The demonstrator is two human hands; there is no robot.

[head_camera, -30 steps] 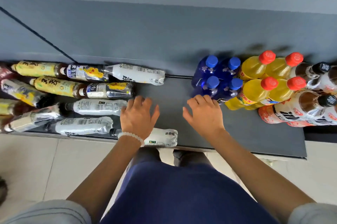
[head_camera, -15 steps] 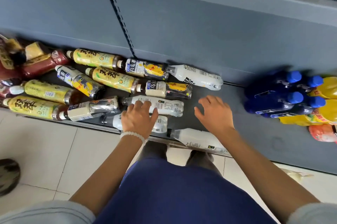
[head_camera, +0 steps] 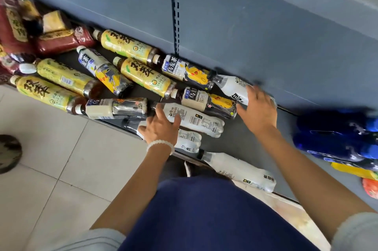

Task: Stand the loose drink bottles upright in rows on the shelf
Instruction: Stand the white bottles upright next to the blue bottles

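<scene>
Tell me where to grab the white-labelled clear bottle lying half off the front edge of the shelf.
Grip the white-labelled clear bottle around its mid-body from above. It lies on its side, black cap toward the left hand, base hanging past the grey shelf edge. The right hand looks nearest; wrapping the waist should allow tipping it upright.

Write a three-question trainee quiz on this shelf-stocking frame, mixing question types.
1. True or false: the white-labelled bottles near the hands lie on their sides.
2. Which hand wears the bead bracelet? A left, B right.
3. What colour are the bottles at the shelf's right end, nearest the right hand?

Key: 1 true. 2 A, the left hand. 3 blue.
</scene>
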